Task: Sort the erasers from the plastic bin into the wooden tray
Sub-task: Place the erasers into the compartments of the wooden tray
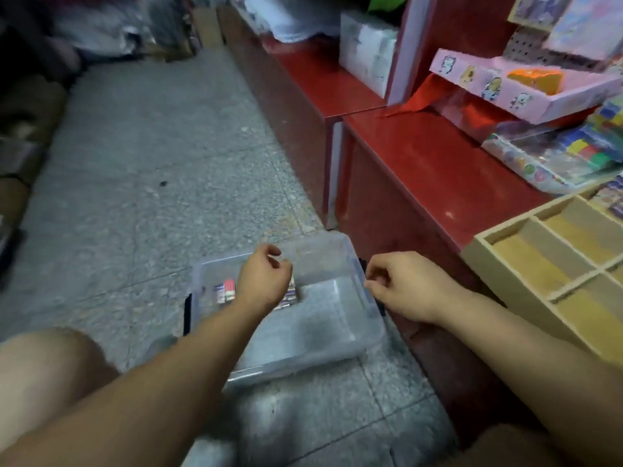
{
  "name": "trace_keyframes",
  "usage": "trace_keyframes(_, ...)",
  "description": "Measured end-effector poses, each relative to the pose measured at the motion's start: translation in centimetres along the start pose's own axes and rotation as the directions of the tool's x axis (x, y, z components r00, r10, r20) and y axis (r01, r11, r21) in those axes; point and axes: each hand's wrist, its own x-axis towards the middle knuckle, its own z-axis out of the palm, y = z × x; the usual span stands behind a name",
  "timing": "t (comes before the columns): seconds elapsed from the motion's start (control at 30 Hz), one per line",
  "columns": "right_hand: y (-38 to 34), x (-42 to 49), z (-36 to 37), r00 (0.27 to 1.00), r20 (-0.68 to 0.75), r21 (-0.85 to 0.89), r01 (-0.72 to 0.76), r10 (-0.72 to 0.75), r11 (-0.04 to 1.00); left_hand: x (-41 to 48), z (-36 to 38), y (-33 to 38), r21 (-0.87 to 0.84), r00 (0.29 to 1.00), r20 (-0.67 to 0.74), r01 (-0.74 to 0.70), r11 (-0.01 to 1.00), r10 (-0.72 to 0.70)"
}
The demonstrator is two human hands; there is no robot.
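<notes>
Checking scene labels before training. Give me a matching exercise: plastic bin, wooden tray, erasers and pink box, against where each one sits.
1 plastic bin
2 wooden tray
3 erasers
4 pink box

A tilted, above the red shelf
B on the grey floor
C far right, divided into compartments
D inside the bin

Pairs: 1-B; 2-C; 3-D; 4-A

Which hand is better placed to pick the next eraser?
Left, likely. The left hand is over the erasers inside the plastic bin; the right hand sits at its right rim.
</notes>
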Motion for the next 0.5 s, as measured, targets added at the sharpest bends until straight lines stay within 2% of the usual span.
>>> trace_keyframes(0.1,1.1,4.1,3.8,0.993,0.103,-0.057,-0.052,0.058,0.997,1.2,0.3,-7.4,-0.081,0.985,-0.005,0.170,0.982,-0.171)
trace_keyframes(0.23,3.2,10.1,8.3,0.966,0.171,-0.161,-0.166,0.193,0.973,2.6,2.9,-14.7,-0.159,0.949,0.037,0.316,0.935,-0.314)
trace_keyframes(0.37,4.8,14.4,11.6,0.935,0.162,-0.173,-0.289,0.317,0.942,4.7,6.2,-18.3,-0.285,0.908,0.082,0.416,0.863,-0.411)
trace_keyframes(0.5,5.3,16.5,14.1,0.941,0.120,-0.119,-0.302,0.316,0.946,8.1,10.2,-19.9,-0.399,0.887,0.063,0.443,0.803,-0.458)
